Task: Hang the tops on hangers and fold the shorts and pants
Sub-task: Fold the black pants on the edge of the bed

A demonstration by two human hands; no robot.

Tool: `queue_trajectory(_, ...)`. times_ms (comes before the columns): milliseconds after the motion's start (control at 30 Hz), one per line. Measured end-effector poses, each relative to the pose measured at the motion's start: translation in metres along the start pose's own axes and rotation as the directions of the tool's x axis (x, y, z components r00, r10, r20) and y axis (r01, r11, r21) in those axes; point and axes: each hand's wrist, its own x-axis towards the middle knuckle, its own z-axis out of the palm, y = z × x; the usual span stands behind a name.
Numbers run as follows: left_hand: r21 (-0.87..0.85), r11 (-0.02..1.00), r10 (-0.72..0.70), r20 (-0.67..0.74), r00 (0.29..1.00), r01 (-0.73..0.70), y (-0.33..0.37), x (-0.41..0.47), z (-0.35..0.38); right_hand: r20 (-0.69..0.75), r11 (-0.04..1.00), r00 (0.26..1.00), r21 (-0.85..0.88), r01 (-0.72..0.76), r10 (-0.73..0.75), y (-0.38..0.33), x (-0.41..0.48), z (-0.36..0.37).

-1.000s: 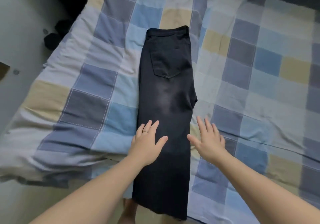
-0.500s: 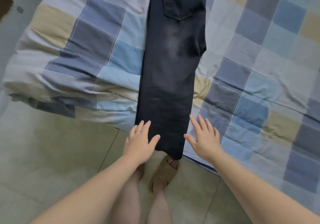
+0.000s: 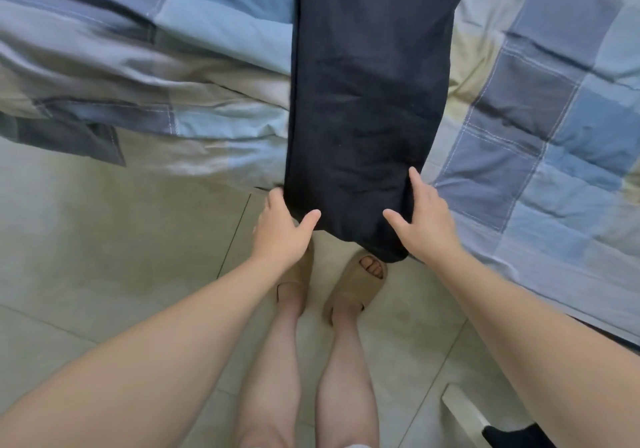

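Pants, black ones, are laid out lengthwise on the bed over a checked quilt in blue, grey and beige squares. The leg ends hang off the near edge of the bed, so the hems dangle over the tiled floor, right above the person's feet. The waist end runs out of the top of the shot, so can't say anything about that part.

Both hands are down at the hem end, one on each side. The left hand has the left edge pinched: thumb lying across the front of the fabric, fingers wrapped around the side seam and mostly out of sight behind it. The right hand is on the right edge, a bit above the bottom corner, thumb stretched out flat on the fabric and index finger pointing straight up along the seam. Its other fingers are tucked away where I can't see them, but it reads as a grip on that edge too.

The fabric between the two hands looks fairly flat, just a few small wrinkles.

Feet are in tan slides, toes pointing at the bed. Something white pokes in at the bottom right corner with a dark bit next to it, too cropped to tell what.
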Motion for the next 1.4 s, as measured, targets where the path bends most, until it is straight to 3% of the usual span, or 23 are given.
queue_trajectory(33, 0.001, 1.0, 0.009, -0.002, 1.0, -0.009, -0.001, 0.005, -0.001, -0.018, 0.987, 0.999, 0.154, -0.037, 0.04, -0.005, 0.003, 0.003)
queue_trajectory(100, -0.026, 1.0, 0.015, 0.043, 0.999, -0.014, -0.004, 0.013, -0.004, 0.01, 0.832, 0.986, 0.535, -0.144, 0.164, -0.013, 0.006, 0.008)
queue_trajectory(167, -0.057, 0.998, 0.007, 0.131, 0.991, 0.001, -0.005, 0.015, -0.009, 0.085, 0.684, 0.963, 0.689, -0.242, 0.256, -0.017, 0.006, 0.011)
queue_trajectory(367, -0.098, 0.994, -0.019, 0.327, 0.945, 0.054, 0.004, 0.008, -0.028, 0.341, 0.659, 0.899, 0.614, -0.434, 0.275, -0.013, -0.008, 0.001)
queue_trajectory(533, -0.163, 0.981, -0.025, 0.429, 0.903, 0.105, 0.022, -0.02, -0.057, 0.348, 0.669, 0.887, 0.584, -0.459, 0.305, -0.02, -0.051, -0.034)
queue_trajectory(767, -0.268, 0.95, -0.045, 0.391, 0.919, 0.16, 0.043, -0.094, -0.098, 0.336, 0.633, 0.879, 0.61, -0.476, 0.337, -0.051, -0.136, -0.089)
queue_trajectory(1033, -0.314, 0.938, -0.023, 0.36, 0.933, 0.144, 0.067, -0.189, -0.151, 0.347, 0.597, 0.897, 0.669, -0.442, 0.276, -0.105, -0.228, -0.142)
queue_trajectory(1233, -0.324, 0.936, -0.048, 0.276, 0.96, 0.14, 0.066, -0.236, -0.171, 0.274, 0.545, 0.885, 0.707, -0.451, 0.377, -0.127, -0.289, -0.146)
queue_trajectory(1400, -0.352, 0.913, -0.125, 0.243, 0.962, 0.207, 0.051, -0.255, -0.191, 0.258, 0.404, 0.862, 0.8, -0.444, 0.436, -0.14, -0.325, -0.138)
